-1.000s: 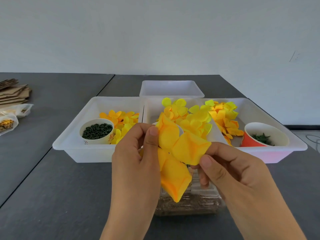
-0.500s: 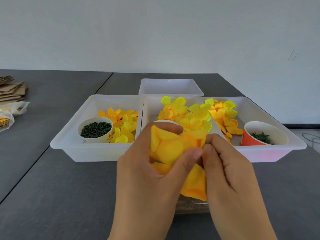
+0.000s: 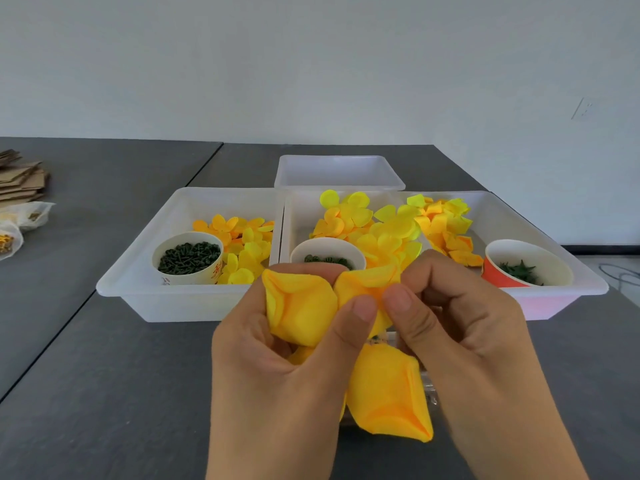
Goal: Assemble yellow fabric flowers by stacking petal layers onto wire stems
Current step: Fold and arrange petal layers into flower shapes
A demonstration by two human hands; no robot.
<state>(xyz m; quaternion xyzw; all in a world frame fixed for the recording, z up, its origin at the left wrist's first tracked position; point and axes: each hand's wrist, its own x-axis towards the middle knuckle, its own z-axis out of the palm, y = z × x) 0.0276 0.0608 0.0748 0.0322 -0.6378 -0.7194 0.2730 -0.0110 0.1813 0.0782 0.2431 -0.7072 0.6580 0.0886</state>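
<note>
Left hand [image 3: 277,368] and right hand [image 3: 474,344] both pinch one yellow petal layer [image 3: 304,306] between them; it looks light, soft, floppy, best held near its centre.

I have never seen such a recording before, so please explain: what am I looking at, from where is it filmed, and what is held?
No machine here: a person works with bare hands, filmed by a camera on their head looking forward and down. The left hand and right hand together pinch a yellow fabric petal piece. On the dark table stand white trays holding loose yellow petals, two white cups of small dark green parts, and an orange cup.
</note>
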